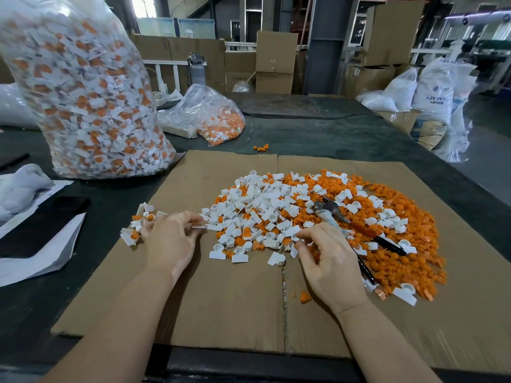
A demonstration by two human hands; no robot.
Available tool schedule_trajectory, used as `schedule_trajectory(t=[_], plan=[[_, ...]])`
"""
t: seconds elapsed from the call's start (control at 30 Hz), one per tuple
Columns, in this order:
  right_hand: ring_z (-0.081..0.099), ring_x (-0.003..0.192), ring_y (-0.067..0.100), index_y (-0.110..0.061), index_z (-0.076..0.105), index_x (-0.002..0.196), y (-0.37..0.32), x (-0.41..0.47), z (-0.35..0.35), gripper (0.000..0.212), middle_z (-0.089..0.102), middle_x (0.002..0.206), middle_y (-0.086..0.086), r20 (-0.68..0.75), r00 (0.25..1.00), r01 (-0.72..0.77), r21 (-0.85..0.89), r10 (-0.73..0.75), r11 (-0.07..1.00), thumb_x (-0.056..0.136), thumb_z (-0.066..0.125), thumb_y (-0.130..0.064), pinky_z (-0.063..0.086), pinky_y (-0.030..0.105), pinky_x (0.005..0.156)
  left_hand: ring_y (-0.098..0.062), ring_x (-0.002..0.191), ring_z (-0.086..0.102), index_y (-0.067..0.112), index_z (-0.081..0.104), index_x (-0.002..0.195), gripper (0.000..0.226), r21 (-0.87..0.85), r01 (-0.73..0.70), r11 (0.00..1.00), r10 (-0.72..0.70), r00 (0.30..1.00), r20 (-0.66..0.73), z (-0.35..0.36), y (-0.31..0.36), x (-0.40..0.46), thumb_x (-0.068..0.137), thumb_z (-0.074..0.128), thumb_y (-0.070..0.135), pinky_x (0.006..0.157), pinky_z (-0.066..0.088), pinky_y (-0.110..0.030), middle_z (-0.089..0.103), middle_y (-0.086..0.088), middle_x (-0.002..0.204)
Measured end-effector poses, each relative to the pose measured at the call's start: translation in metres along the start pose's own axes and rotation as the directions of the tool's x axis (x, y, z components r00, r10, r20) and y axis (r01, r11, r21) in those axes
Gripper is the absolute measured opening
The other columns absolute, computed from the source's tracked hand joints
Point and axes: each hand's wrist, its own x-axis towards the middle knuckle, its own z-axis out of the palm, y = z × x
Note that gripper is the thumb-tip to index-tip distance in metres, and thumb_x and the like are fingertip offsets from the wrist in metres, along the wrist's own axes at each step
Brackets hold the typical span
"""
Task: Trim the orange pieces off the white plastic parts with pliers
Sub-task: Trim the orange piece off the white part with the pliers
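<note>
Cardboard (235,299) is being used as a mat on the dark surface (331,134), and both hands are being held low over it. A white part (199,225) is being pinched at the fingertips of the left hand (171,241), fingers curled. A small white part (300,239) is being pinched between thumb and forefinger of the right hand (329,261), at the near edge of the pile of white plastic parts (262,211), which is lying between and just beyond the two hands. Orange pieces (392,244) are being heaped to the right of the right hand, mixed with a few white ones. Pliers (356,225) are lying unheld on the heap, just beyond the right hand, steel head pointing away to the left, dark handles toward the right; one handle is partly hidden behind the hand. A small cluster of untrimmed parts (138,225) is sitting just left of the left hand. A big clear bag of orange-and-white parts (88,92) is standing well beyond the left hand, with a smaller bag (213,114) further back. A single orange scrap (305,297) is lying between the wrists.
</note>
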Motion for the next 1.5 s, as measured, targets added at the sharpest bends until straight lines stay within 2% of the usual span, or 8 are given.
schedule_trajectory(t=[0.43,0.5,0.6,0.67,0.73,0.93,1.2,1.5], plan=[[0.056,0.077,0.015,-0.005,0.066,0.082,0.000,0.000,0.000,0.010,0.061,0.079,0.002,0.001,1.000,-0.011,-0.011,0.011,1.000,0.077,0.069,0.003,0.036,0.009,0.077,-0.026,0.139,0.021,0.022,0.063,0.119,0.037,0.239,0.293,0.926,-0.267,0.954,-0.136,-0.009,-0.023,0.014,0.087,0.054,0.006,0.115,-0.001,-0.051,0.042,-0.005,0.144],[0.057,0.077,0.015,-0.005,0.066,0.082,0.000,0.000,0.000,0.011,0.061,0.079,0.002,0.006,1.000,-0.017,-0.019,0.017,1.000,0.077,0.069,0.004,0.037,0.010,0.076,-0.024,0.141,0.016,0.022,0.059,0.125,0.043,0.193,0.258,0.947,-0.227,0.959,-0.170,-0.008,-0.020,0.012,0.085,0.057,0.005,0.114,-0.004,-0.050,0.038,-0.005,0.146],[0.057,0.077,0.016,-0.005,0.066,0.082,-0.001,0.000,0.000,0.011,0.061,0.079,0.002,0.011,1.000,-0.016,-0.030,0.016,0.999,0.077,0.068,0.004,0.037,0.011,0.077,-0.024,0.123,0.037,0.021,0.063,0.118,0.038,-0.013,0.034,0.999,-0.036,0.985,-0.166,-0.008,-0.011,0.007,0.083,0.063,0.006,0.108,0.023,-0.041,0.051,-0.006,0.130],[0.057,0.077,0.016,-0.005,0.066,0.082,-0.001,0.001,0.000,0.011,0.061,0.079,0.003,0.011,1.000,-0.014,-0.032,0.015,0.999,0.077,0.068,0.005,0.036,0.010,0.077,-0.012,0.093,0.053,0.020,0.069,0.096,0.017,-0.259,-0.117,0.959,0.108,0.993,-0.048,-0.009,0.000,0.000,0.084,0.066,0.008,0.087,0.043,-0.024,0.061,-0.002,0.104],[0.056,0.077,0.015,-0.005,0.066,0.082,-0.001,0.001,0.000,0.012,0.061,0.079,0.002,0.008,1.000,-0.013,-0.031,0.013,0.999,0.076,0.068,0.005,0.036,0.009,0.077,-0.008,0.077,0.057,0.027,0.067,0.075,0.012,-0.381,-0.151,0.912,0.221,0.964,0.146,-0.012,0.009,-0.007,0.080,0.073,0.017,0.066,0.042,-0.014,0.066,0.006,0.082],[0.055,0.077,0.014,-0.005,0.065,0.082,-0.001,0.000,0.000,0.014,0.061,0.079,0.001,0.008,1.000,-0.016,-0.028,0.016,0.999,0.075,0.069,0.005,0.035,0.009,0.078,-0.007,0.082,0.054,0.037,0.068,0.077,0.018,-0.358,-0.198,0.912,0.344,0.844,0.412,-0.016,0.017,-0.014,0.070,0.081,0.026,0.066,0.038,-0.011,0.061,0.009,0.086],[0.057,0.078,0.016,-0.007,0.065,0.079,-0.001,0.000,-0.001,0.014,0.061,0.079,0.000,0.041,0.999,0.028,0.008,-0.028,1.000,0.074,0.069,0.006,0.045,0.018,0.076,-0.004,0.085,0.052,0.034,0.068,0.086,0.018,-0.359,-0.241,0.902,0.378,0.844,0.381,-0.007,0.032,-0.021,0.075,0.078,0.022,0.070,0.036,-0.007,0.056,0.010,0.089],[0.056,0.083,0.020,-0.016,0.072,0.089,-0.005,0.001,-0.001,0.018,0.060,0.085,-0.001,0.307,0.947,0.108,-0.033,-0.092,0.994,0.072,0.079,-0.022,0.046,0.035,0.072,0.000,0.083,0.049,0.034,0.068,0.081,0.016,-0.348,-0.273,0.897,0.390,0.859,0.332,0.005,0.044,-0.029,0.070,0.080,0.036,0.067,0.033,-0.007,0.055,0.011,0.084]])
